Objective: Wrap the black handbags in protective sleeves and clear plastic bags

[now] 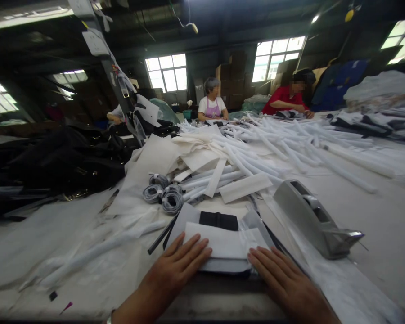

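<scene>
In front of me a sheet of white foam-like wrapping (219, 243) lies folded over a dark flat item, perhaps a bag, whose navy edge (219, 272) shows below. My left hand (175, 267) rests flat on the left side of the white sheet, fingers spread. On its right side lies my right hand (278, 267), also flat with fingers stretched out. Just beyond the sheet sits a black rectangular piece with a narrow band (218, 221), over a grey-white layer. Black straps (160, 236) stick out at the left. What lies under the sheet is mostly hidden.
A grey tape dispenser (308, 220) stands at the right. Coiled cords (172, 199), paper sheets (162, 155) and a heap of white foam tubes (290, 139) lie beyond. Dark bags (64, 157) are piled at the left. Two people (213, 101) work across the table.
</scene>
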### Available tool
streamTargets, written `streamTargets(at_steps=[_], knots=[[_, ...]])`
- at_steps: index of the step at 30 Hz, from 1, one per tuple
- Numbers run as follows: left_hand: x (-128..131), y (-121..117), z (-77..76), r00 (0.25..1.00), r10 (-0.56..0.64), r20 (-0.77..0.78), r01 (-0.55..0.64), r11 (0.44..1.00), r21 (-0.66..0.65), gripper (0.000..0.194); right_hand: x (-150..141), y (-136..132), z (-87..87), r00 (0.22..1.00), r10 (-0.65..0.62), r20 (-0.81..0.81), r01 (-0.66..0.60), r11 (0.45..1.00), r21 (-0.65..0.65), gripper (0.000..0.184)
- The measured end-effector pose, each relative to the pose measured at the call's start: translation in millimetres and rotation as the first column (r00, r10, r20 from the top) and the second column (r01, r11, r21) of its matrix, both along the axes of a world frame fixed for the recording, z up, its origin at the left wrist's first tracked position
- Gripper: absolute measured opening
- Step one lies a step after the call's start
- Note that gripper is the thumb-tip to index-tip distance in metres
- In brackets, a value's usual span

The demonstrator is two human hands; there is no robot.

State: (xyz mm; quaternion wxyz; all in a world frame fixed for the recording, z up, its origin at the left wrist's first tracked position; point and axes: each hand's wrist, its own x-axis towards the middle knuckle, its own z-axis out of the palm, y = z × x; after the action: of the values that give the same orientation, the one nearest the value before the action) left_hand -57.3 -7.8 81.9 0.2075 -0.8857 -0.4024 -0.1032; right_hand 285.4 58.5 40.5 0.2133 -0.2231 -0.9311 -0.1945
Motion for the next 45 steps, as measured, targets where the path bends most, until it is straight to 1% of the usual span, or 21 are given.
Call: streamTargets(at_steps=[2, 4, 8, 10, 12, 14, 16, 18, 20, 21, 23, 26, 28, 30, 32, 34, 37, 39, 42, 45], knots=[[-7.2, -1.6, -0.4, 0.999, 0.028, -0.040, -0.027, 1.000, 0.008, 0.048, 1.7, 11.7, 6.5, 0.999, 0.034, 0.010, -0.034, 0.999, -0.006, 0.054], [-3.7, -0.2, -3.2, 0.999, 0.036, -0.023, -0.035, 0.999, 0.033, 0.047, 3.9, 26.3, 10.0, 0.998, 0.070, -0.003, -0.070, 0.998, -0.007, 0.051], [12.8, 6.0, -11.6, 0.998, 0.043, 0.044, -0.047, 0.994, 0.094, 0.045, 9.9, 53.0, 7.8, 0.994, 0.108, 0.002, -0.108, 0.994, -0.022, 0.049], [16.7, 8.6, -15.6, 0.997, 0.047, 0.058, -0.052, 0.995, 0.086, 0.045, 12.5, 59.3, 5.6, 0.993, 0.119, 0.013, -0.118, 0.993, -0.026, 0.049], [16.8, 10.8, -19.8, 0.995, 0.034, 0.089, -0.043, 0.995, 0.095, 0.045, 12.3, 57.0, 5.9, 0.993, 0.115, 0.016, -0.114, 0.993, -0.022, 0.048], [15.3, 12.8, -24.3, 0.993, 0.021, 0.118, -0.036, 0.992, 0.123, 0.045, 6.6, 44.8, 9.0, 0.998, 0.051, 0.026, -0.051, 0.999, -0.018, 0.051], [13.9, 14.1, -27.6, 0.991, 0.022, 0.132, -0.041, 0.988, 0.147, 0.045, -6.8, 25.7, 13.1, 0.998, -0.052, 0.025, 0.052, 0.999, -0.011, 0.059], [13.4, 14.7, -28.6, 0.991, 0.029, 0.130, -0.048, 0.988, 0.148, 0.048, -27.7, 7.4, 15.4, 0.995, -0.104, -0.001, 0.104, 0.995, 0.002, 0.066], [13.5, 14.8, -27.4, 0.990, 0.028, 0.137, -0.050, 0.986, 0.159, 0.050, -52.0, -2.6, 14.6, 0.998, -0.060, -0.022, 0.060, 0.998, 0.015, 0.065], [13.6, 14.8, -26.4, 0.990, 0.023, 0.137, -0.046, 0.985, 0.166, 0.050, -63.4, -3.4, 13.1, 0.999, -0.033, -0.020, 0.033, 0.999, 0.017, 0.063], [13.8, 15.0, -24.6, 0.990, 0.011, 0.138, -0.035, 0.984, 0.174, 0.049, -81.3, 1.5, 8.5, 1.000, 0.003, -0.030, -0.003, 1.000, 0.020, 0.056], [13.5, 15.3, -23.9, 0.989, 0.003, 0.151, -0.029, 0.985, 0.169, 0.051, -93.2, 13.4, 1.0, 0.998, 0.024, -0.066, -0.022, 0.999, 0.029, 0.048], [12.9, 15.1, -23.2, 0.988, 0.003, 0.151, -0.026, 0.989, 0.148, 0.051, -94.4, 18.7, -1.0, 0.996, 0.048, -0.081, -0.043, 0.997, 0.058, 0.044], [11.9, 14.5, -20.5, 0.990, 0.006, 0.141, -0.023, 0.992, 0.121, 0.051, -94.1, 22.5, 2.3, 0.991, 0.100, -0.087, -0.091, 0.991, 0.098, 0.042], [10.9, 14.3, -15.2, 0.992, 0.013, 0.127, -0.026, 0.994, 0.104, 0.052, -93.9, 27.1, 11.8, 0.984, 0.154, -0.084, -0.144, 0.982, 0.119, 0.041], [10.7, 15.2, -8.3, 0.994, 0.031, 0.109, -0.043, 0.994, 0.102, 0.051, -93.1, 34.1, 25.7, 0.978, 0.196, -0.073, -0.187, 0.976, 0.113, 0.039], [14.2, 19.9, 0.3, 0.994, 0.044, 0.099, -0.058, 0.989, 0.139, 0.044, -87.5, 47.2, 45.7, 0.969, 0.240, -0.055, -0.235, 0.969, 0.079, 0.035], [19.6, 24.5, 1.7, 0.992, 0.030, 0.119, -0.051, 0.984, 0.173, 0.040, -80.1, 54.3, 52.4, 0.964, 0.264, -0.037, -0.263, 0.964, 0.047, 0.035], [29.7, 29.8, -3.0, 0.989, -0.006, 0.151, -0.027, 0.975, 0.220, 0.038, -67.4, 55.3, 50.1, 0.965, 0.261, -0.011, -0.261, 0.965, -0.020, 0.041], [37.0, 30.0, -10.1, 0.987, -0.012, 0.160, -0.027, 0.972, 0.235, 0.038, -60.3, 43.7, 37.9, 0.987, 0.159, -0.017, -0.160, 0.984, -0.080, 0.053]])
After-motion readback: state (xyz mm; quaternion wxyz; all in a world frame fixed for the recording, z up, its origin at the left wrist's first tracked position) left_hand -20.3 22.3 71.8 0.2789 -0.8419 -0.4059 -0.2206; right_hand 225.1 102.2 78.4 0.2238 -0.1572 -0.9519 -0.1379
